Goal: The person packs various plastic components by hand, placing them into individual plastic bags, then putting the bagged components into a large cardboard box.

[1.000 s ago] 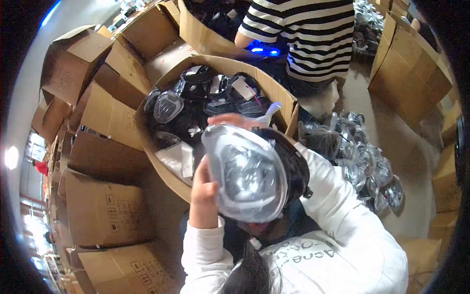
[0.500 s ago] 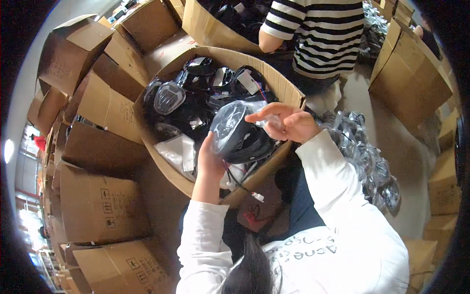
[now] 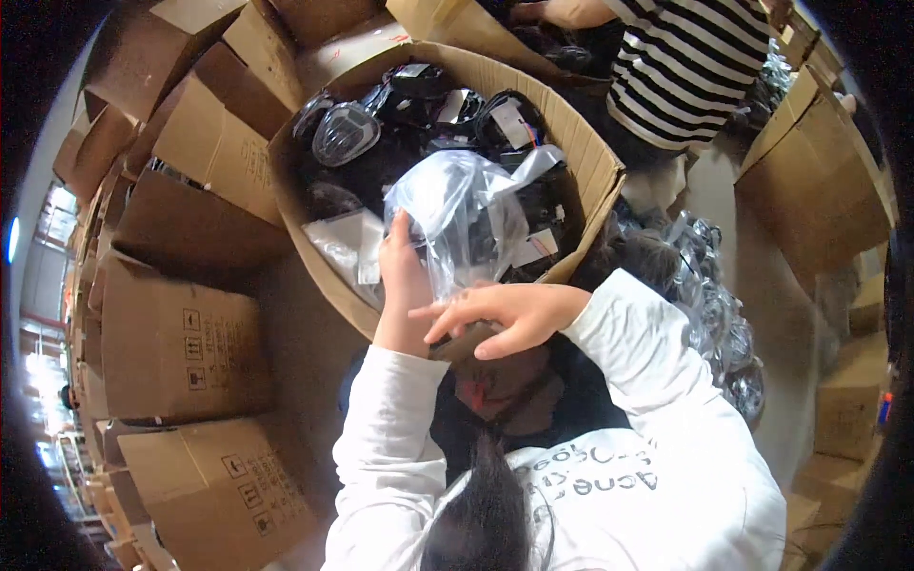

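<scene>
My left hand [image 3: 404, 271] is closed round the left side of a clear plastic bag [image 3: 455, 190] with a dark, rounded part inside. The bag hangs over the large open carton in front of me, and its loose end sticks out to the upper right. Just below the bag my right hand [image 3: 524, 312] has its fingers stretched out and apart, close to my left wrist, with nothing seen in it. Whether its fingertips touch the bag's lower edge I cannot tell. The carton [image 3: 600, 181] holds several black parts with cables, some wrapped in plastic, such as a clear-wrapped oval one [image 3: 346, 133].
Brown cartons [image 3: 186, 333] line my left side. A heap of plastic-wrapped parts [image 3: 714, 309] lies on the floor to the right. Beyond the carton stands a person in a striped shirt [image 3: 690, 71]. Another open carton [image 3: 809, 171] is at the far right.
The dark part has turned, and the clear bag now covers the side facing me; its dangling cable is out of sight. My right hand has moved from its upper right to below it.
</scene>
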The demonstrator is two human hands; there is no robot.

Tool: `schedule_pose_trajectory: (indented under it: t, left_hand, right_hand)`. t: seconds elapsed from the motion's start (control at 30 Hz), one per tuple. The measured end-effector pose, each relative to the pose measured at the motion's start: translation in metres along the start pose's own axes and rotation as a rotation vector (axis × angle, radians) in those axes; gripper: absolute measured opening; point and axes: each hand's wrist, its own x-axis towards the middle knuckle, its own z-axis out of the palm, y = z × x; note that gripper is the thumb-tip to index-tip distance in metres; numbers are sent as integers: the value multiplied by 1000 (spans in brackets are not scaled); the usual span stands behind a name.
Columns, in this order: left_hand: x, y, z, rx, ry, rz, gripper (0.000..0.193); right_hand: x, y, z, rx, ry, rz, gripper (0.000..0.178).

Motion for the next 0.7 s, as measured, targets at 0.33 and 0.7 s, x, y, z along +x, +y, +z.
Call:
schedule_pose_trajectory:
  t: [0.33, 0.7]
  left_hand:
    - [-25, 61, -10, -177, 185, 36, 47]
    - [-14, 53, -13, -27, 240, 161, 49]
  right_hand:
    - [-24, 9, -50, -955, 578, 40, 45]
    - [38, 13, 27, -185, 138, -74, 39]
